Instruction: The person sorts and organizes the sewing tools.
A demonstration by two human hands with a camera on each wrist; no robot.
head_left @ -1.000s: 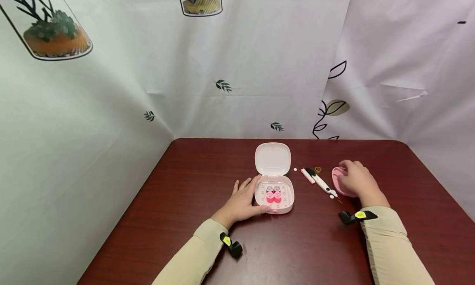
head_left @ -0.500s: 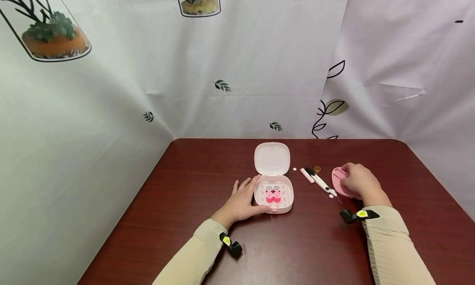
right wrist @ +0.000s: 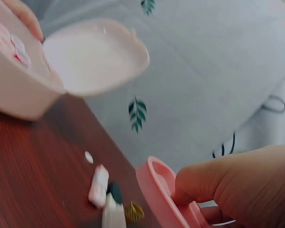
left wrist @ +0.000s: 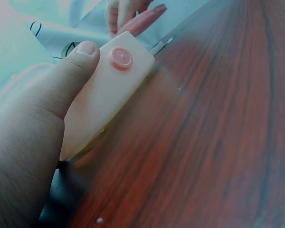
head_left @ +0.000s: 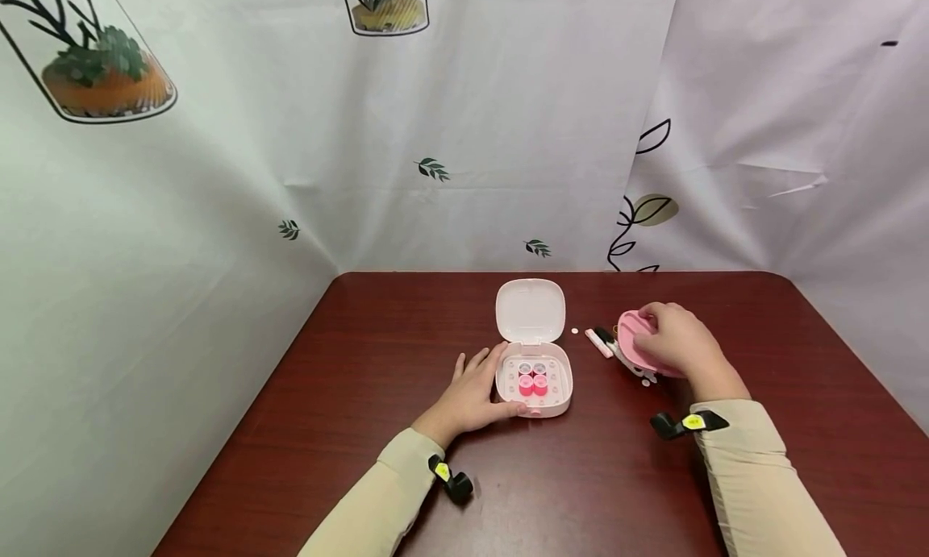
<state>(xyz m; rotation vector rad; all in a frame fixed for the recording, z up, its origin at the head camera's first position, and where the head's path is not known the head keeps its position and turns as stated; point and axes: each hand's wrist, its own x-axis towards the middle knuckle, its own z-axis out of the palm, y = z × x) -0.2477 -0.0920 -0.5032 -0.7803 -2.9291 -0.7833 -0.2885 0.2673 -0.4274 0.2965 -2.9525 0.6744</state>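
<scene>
My left hand (head_left: 468, 392) grips a pale pink sewing box (left wrist: 102, 95) at its left side, the thumb at the front beside the round catch (left wrist: 121, 57). The box's lid (head_left: 531, 309) stands raised at the back. Inside sit several pink and white thread spools (head_left: 532, 381) on a pegged base. To the right, my right hand (head_left: 682, 343) pinches a shallow pink tray (right wrist: 154, 187) by its inner part, thumb inside. In the right wrist view the tray is tilted and off the table; my hand hides much of it in the head view.
White thread snips (head_left: 631, 367) with a black end lie partly under the tray. Close by are a pink and white stick (head_left: 598, 343), a gold thimble (right wrist: 134, 212) and a small white button (head_left: 575, 330). A printed cloth (head_left: 464, 122) hangs behind the table's (head_left: 406, 315) far edge.
My right hand has lifted the pink tray and carried it left, over the snips and thimble. My left hand stays at the sewing box.
</scene>
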